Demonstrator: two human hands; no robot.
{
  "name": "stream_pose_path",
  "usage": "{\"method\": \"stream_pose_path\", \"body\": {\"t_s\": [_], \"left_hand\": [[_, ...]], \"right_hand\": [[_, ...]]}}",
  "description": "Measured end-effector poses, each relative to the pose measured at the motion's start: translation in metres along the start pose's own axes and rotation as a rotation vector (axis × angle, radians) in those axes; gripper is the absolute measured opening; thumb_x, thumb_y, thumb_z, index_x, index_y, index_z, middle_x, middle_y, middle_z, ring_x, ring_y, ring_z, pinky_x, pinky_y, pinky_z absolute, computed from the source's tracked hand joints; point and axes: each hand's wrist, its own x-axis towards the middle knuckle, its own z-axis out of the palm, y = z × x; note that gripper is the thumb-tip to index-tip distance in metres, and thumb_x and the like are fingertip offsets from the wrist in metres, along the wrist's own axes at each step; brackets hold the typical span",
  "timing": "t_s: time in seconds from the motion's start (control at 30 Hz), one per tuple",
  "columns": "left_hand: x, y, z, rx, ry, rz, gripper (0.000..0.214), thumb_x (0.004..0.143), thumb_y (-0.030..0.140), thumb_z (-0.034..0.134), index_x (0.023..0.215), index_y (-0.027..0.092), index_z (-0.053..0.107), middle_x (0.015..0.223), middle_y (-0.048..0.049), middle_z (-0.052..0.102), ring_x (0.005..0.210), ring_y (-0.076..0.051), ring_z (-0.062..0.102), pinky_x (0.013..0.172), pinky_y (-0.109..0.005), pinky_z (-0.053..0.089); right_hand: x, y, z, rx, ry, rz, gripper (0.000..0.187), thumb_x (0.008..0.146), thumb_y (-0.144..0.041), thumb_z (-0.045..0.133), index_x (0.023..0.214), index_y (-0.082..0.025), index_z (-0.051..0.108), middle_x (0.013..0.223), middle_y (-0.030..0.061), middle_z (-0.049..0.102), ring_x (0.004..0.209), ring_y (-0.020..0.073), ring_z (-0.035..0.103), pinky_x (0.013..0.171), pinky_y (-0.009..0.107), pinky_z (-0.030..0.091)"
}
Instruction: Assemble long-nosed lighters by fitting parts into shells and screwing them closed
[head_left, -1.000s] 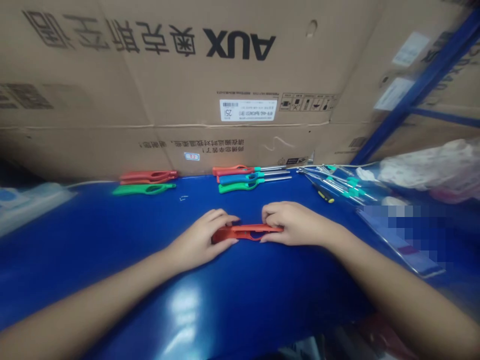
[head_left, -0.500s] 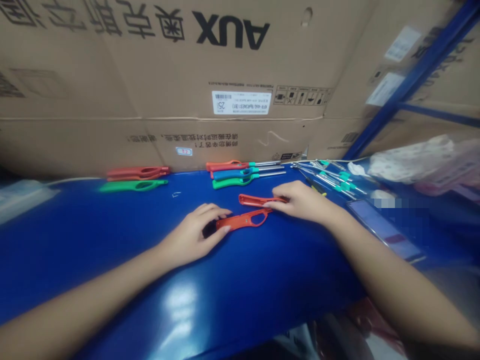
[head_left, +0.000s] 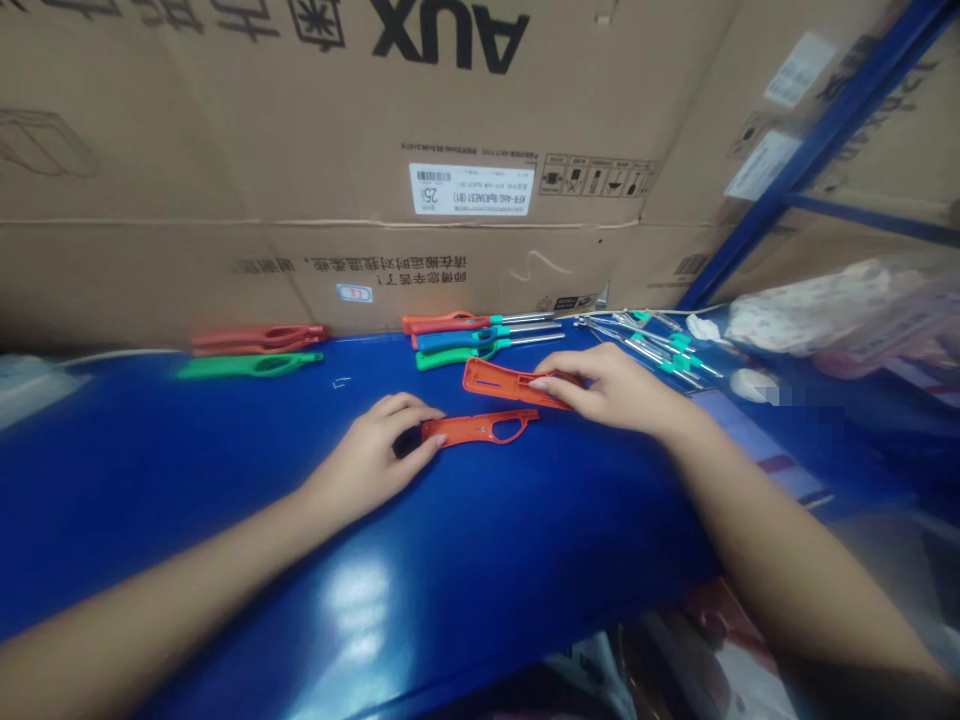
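My left hand [head_left: 379, 445] pinches the left end of an orange lighter handle half [head_left: 469, 429], which has an oval finger hole toward its right end. My right hand [head_left: 611, 388] grips a second orange handle half [head_left: 491, 381], tilted so its hollow inner side shows, just behind and above the first. The two halves are apart. Behind them lie long-nosed lighters with metal tubes: an orange one [head_left: 442, 322], a blue one [head_left: 454, 341] and a green one [head_left: 450, 357]. The right fingers hide the right end of the second half.
Red handle pieces [head_left: 251, 339] and a green handle piece [head_left: 244, 366] lie at the back left. Several metal tubes with teal ends [head_left: 660, 345] are heaped at the back right, near a phone [head_left: 757, 440]. A large cardboard box [head_left: 315, 180] walls off the blue table [head_left: 262, 480].
My right hand has turned its handle half so more of the hollow inside shows, and drawn it away from the other half. My left hand keeps its grip.
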Motion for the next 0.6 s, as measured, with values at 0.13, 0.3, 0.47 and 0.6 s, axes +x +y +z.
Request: {"method": "stream_pose_path", "body": {"t_s": [0.13, 0.3, 0.47, 0.6], "left_hand": [[0.000, 0.003, -0.001, 0.001, 0.027, 0.008, 0.027, 0.094, 0.039, 0.061, 0.111, 0.019, 0.069, 0.109, -0.0079, 0.067, 0.102, -0.023, 0.063, 0.093, -0.040, 0.052], [0.001, 0.008, -0.003, -0.002, -0.045, 0.080, 0.025, 0.094, 0.029, 0.058, 0.113, 0.018, 0.068, 0.109, -0.0087, 0.067, 0.101, -0.023, 0.062, 0.092, -0.041, 0.052], [0.001, 0.005, -0.001, -0.022, -0.027, 0.052, 0.024, 0.093, 0.031, 0.062, 0.112, 0.019, 0.069, 0.108, -0.0077, 0.066, 0.100, -0.022, 0.063, 0.091, -0.040, 0.053], [0.001, 0.004, -0.002, -0.036, -0.004, 0.025, 0.024, 0.090, 0.033, 0.067, 0.110, 0.021, 0.070, 0.108, -0.0065, 0.067, 0.100, -0.022, 0.064, 0.092, -0.039, 0.053]], "right_hand": [[-0.002, -0.005, -0.003, 0.028, -0.052, 0.023, 0.037, 0.097, -0.042, 0.055, 0.072, -0.016, 0.063, 0.055, -0.0047, 0.048, 0.051, 0.0080, 0.038, 0.052, 0.023, 0.028], [0.000, -0.016, 0.017, 0.161, -0.274, -0.017, 0.050, 0.093, -0.047, 0.063, 0.057, -0.017, 0.045, 0.053, -0.0081, 0.031, 0.050, 0.0059, 0.029, 0.050, 0.022, 0.024], [0.002, -0.021, 0.035, 0.089, -0.404, 0.009, 0.045, 0.091, -0.047, 0.067, 0.062, -0.017, 0.049, 0.053, -0.0069, 0.045, 0.048, 0.0060, 0.038, 0.049, 0.023, 0.025], [0.001, -0.014, 0.031, 0.073, -0.392, 0.017, 0.039, 0.091, -0.047, 0.066, 0.068, -0.017, 0.058, 0.062, -0.0021, 0.059, 0.053, 0.0086, 0.049, 0.051, 0.023, 0.031]]}}
